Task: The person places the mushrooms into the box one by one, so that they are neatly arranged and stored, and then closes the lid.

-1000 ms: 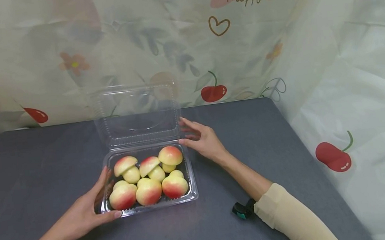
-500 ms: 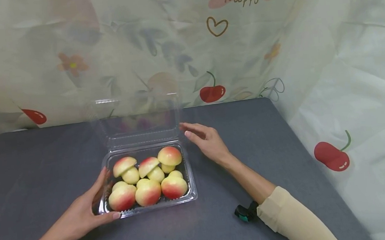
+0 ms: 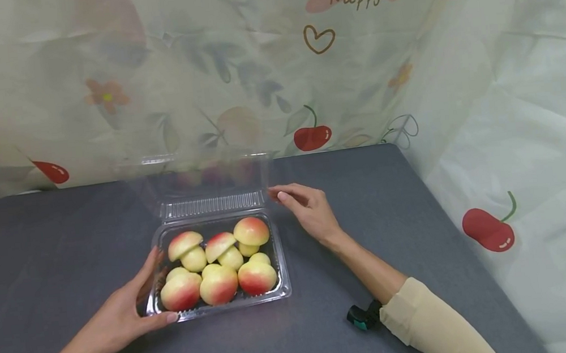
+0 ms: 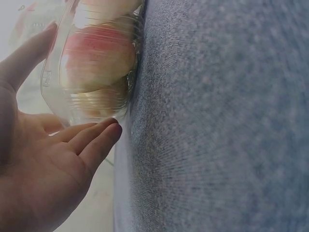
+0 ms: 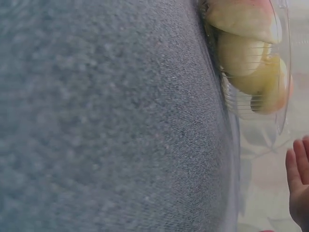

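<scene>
A clear plastic clamshell container (image 3: 281, 256) rests on the table with its hinged lid (image 3: 214, 206) raised at the back. Inside, several pale yellow, red-tinged mushroom-shaped pieces (image 3: 219, 285) lie in two rows. My left hand (image 3: 118, 323) grips the front left corner, thumb over the front rim and fingers along the left side; the left wrist view shows these fingers against the ribbed wall (image 4: 96, 99). My right hand (image 3: 312, 213) is beside the lid's right edge, fingertips right at it, fingers loosely bent. In the right wrist view its fingers (image 5: 292, 169) appear extended, apart from the container's base.
A dark grey cloth covers the table (image 3: 64, 243). A patterned curtain (image 3: 271, 58) hangs behind the table's back edge, with another on the right. A small black device (image 3: 363, 316) sits at the right wrist, near the beige sleeve (image 3: 430, 321).
The lid's top edge has come lower in the head view and looks wider. My right hand has moved slightly down, its fingers drawn closer together. The left hand keeps its grip on the container.
</scene>
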Motion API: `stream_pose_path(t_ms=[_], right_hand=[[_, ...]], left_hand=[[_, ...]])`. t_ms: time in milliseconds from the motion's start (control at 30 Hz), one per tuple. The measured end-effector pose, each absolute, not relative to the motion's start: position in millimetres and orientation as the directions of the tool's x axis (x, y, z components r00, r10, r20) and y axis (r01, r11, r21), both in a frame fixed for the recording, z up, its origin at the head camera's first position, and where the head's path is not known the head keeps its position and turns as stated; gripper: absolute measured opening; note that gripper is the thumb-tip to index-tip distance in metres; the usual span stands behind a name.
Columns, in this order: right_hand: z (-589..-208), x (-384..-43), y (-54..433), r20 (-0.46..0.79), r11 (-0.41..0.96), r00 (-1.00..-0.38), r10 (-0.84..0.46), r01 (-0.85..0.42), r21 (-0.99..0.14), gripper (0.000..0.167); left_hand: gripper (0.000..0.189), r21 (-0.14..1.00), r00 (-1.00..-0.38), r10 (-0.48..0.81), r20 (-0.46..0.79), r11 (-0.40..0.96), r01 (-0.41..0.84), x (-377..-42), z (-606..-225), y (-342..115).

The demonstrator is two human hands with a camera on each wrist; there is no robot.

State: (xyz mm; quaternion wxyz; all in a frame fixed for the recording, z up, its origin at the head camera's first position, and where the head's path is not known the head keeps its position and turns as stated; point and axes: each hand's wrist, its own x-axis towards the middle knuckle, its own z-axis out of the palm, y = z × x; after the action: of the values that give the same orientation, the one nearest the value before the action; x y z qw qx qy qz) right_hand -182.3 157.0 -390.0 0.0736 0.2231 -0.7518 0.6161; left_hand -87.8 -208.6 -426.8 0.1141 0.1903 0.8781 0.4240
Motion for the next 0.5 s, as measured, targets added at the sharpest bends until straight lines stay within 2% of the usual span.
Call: stream_pose_path(t_ms=[500], right_hand=[[-391.6, -173.8, 162.2, 0.364, 0.163, -0.897, -0.251, -0.41, -0.897, 0.02]], left_hand=[[0.119, 0.789, -0.906, 0.423, 0.007, 0.555, 0.265, -85.1, -428.5, -207.3]])
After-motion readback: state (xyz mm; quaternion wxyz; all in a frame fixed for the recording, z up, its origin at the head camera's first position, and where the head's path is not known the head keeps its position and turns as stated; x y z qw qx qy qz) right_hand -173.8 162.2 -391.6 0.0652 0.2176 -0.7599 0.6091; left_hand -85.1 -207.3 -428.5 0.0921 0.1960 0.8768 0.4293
